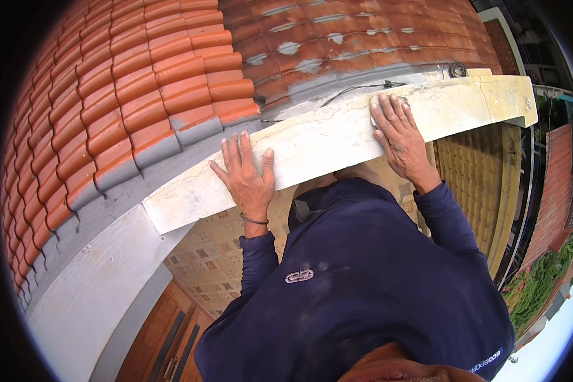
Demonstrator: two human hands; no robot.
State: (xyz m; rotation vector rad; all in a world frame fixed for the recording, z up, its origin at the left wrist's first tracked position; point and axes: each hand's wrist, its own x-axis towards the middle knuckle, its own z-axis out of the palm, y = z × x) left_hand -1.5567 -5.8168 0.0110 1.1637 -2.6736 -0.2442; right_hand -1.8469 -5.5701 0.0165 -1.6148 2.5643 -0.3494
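Note:
A low parapet wall (325,141) with a worn white and yellowish top runs across in front of me. My left hand (248,181) lies on it with fingers spread, holding nothing; a dark band circles that wrist. Farther right, my right hand (402,141) presses down on the same top, its fingers close together. A greyish edge (375,122) peeks out beside and under those fingers; most of it is hidden, so its kind cannot be made out. Fine cracks mark the wall's surface.
Orange roof tiles (127,95) rise beyond the wall at left, weathered brown tiles (363,38) beyond it at right. A black cable (356,91) and a small coil (456,69) lie along the far edge. Below are patterned floor tiles (213,267) and a wooden door (162,331).

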